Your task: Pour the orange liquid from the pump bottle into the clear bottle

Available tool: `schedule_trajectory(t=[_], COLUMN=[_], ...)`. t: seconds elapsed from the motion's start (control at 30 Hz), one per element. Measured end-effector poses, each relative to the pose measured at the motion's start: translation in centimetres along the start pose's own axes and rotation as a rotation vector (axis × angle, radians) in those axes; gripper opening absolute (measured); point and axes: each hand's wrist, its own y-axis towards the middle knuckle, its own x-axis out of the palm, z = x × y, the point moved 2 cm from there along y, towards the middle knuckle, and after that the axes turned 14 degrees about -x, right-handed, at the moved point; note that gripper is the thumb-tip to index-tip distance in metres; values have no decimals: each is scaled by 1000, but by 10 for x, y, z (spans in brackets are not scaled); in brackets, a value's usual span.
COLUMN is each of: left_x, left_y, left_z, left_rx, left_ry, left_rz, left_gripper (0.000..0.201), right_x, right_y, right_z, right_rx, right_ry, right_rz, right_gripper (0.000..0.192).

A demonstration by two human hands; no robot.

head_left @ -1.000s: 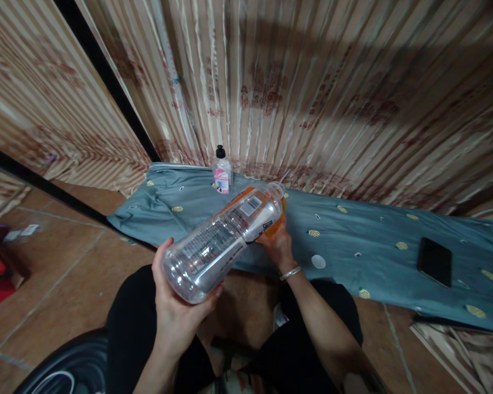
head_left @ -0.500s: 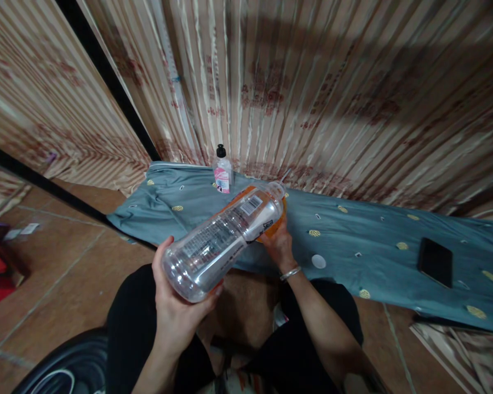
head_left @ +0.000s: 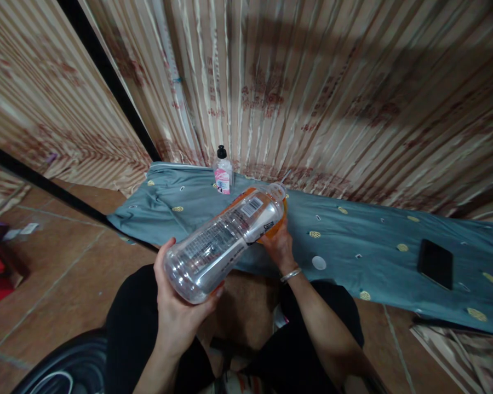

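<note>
Hardly changed: since a second ago the tilted clear bottle (head_left: pixel 225 238) keeps its pour angle; only its mouth sits a touch higher, so the pouring pose holds steady.
Left hand (head_left: pixel 176 306): at 7 o'clock, clenched around the bottle's base.
Right hand (head_left: pixel 277 246): at centre, grasping the orange container (head_left: pixel 276 221) under the bottle's mouth; a bangle (head_left: pixel 291 274) circles the wrist.
Writing: bottle label shows a barcode and fine print, too small to read.
Small bottle (head_left: pixel 222 171): at 12 o'clock, black cap, pink label, unreadable.
Cloth (head_left: pixel 378 246): blue-grey; white cap (head_left: pixel 319 262) lies near the right wrist, black phone (head_left: pixel 434 262) at 3 o'clock.
</note>
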Motion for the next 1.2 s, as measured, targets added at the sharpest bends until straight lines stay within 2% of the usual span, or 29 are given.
schedule_trajectory(t=[0.17,0.37,0.53,0.77,1.0,1.2], left_x=[0,2,5,3,9,12], left_y=[0,-2,-3,0,-4,-6], left_z=[-1,-3,-1,-4,-4,-9], left_rx=[-16,-26,-91,-87,-142,-277], left_ry=[12,7,-55,-41,-142,-259], left_rz=[38,18,37,19,17,29], left_gripper=[109,108,106,105,102,111], right_x=[-1,-2,-1,-2,-1,-4], right_y=[0,0,0,0,0,2], right_z=[-2,-4,-4,-1,0,-4], right_rx=[28,28,9,-3,6,-15], right_ry=[4,-13,-11,-9,-49,-47], right_rz=[-4,-3,4,-12,-12,-29], right_gripper=[104,104,102,100,102,103])
